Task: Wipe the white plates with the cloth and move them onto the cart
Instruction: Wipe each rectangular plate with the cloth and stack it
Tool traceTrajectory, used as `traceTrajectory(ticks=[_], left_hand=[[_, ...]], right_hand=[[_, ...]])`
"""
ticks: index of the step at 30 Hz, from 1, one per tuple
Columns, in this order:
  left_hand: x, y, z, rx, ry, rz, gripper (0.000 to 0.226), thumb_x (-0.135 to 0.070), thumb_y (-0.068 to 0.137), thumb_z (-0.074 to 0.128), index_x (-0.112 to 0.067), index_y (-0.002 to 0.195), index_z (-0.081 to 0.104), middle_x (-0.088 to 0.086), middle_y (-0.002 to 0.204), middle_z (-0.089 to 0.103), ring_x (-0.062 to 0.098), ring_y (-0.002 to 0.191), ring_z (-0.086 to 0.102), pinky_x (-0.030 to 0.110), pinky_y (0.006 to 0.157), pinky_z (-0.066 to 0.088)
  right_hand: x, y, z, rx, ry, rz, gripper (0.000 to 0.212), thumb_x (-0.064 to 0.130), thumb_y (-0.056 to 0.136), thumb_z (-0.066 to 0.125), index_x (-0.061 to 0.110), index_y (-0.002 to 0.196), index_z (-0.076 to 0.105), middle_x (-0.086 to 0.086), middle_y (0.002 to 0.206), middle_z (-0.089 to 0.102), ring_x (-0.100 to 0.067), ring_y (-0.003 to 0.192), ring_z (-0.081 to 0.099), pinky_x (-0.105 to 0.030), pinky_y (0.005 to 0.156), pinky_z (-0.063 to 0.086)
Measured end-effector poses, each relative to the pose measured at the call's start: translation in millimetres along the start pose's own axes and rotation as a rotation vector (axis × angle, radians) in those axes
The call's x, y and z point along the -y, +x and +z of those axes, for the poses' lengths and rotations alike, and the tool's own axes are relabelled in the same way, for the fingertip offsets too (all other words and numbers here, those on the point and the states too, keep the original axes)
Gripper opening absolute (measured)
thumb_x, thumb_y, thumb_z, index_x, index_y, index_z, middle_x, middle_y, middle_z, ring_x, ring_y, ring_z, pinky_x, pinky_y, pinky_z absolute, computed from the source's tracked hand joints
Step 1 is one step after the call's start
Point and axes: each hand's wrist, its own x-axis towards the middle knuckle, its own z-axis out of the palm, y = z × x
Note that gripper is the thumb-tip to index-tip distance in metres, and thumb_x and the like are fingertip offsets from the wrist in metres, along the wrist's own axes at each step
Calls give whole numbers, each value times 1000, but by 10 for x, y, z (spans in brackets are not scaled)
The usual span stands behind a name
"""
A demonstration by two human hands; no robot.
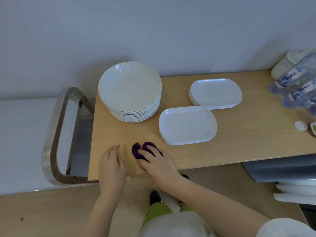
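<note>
Currently, you are gripping the purple cloth (138,151) under your right hand (157,164) at the table's near edge; your left hand (111,165) is resting flat beside it. Bunch it firmly before reaching for the round plates (130,86), far left, beside the cart (51,137).

— How do the hands lie?
— Left hand (112,164) lies flat, palm down, fingers relaxed and holding nothing.
— And the other?
— Right hand (158,164) is palm down too, fingers curled, gripping beneath it; both forearms are bare.
</note>
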Motion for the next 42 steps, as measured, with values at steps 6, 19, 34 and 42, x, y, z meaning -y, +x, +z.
traceTrajectory(ticks=[6,19,34,42], left_hand=[[-231,-84,159,46,-38,94,36,7,90,50,1,125,58,17,124,58,31,117,51,36,100,38],[-1085,148,685,140,-182,37,40,-14,93,53,-17,133,49,2,129,49,18,120,43,29,95,36],[-1538,466,1008,18,-226,-249,50,-7,92,50,-14,141,41,8,140,49,28,127,45,38,99,38],[-1414,425,1073,33,-348,-237,62,8,84,46,-17,141,44,9,135,50,22,121,46,28,93,34]], right_hand=[[-787,-777,-216,-67,31,114,54,28,51,85,31,103,72,6,123,63,-25,115,60,-38,83,53],[-2082,-1396,-305,-225,181,695,43,10,75,73,19,117,67,-3,133,55,-35,117,43,-49,89,44],[-1736,-326,-1031,-188,406,212,46,22,89,52,21,135,50,9,144,38,-19,127,31,-35,102,32],[-1553,-126,-726,12,94,-14,33,17,90,49,14,121,60,2,135,47,-27,121,36,-40,83,30]])
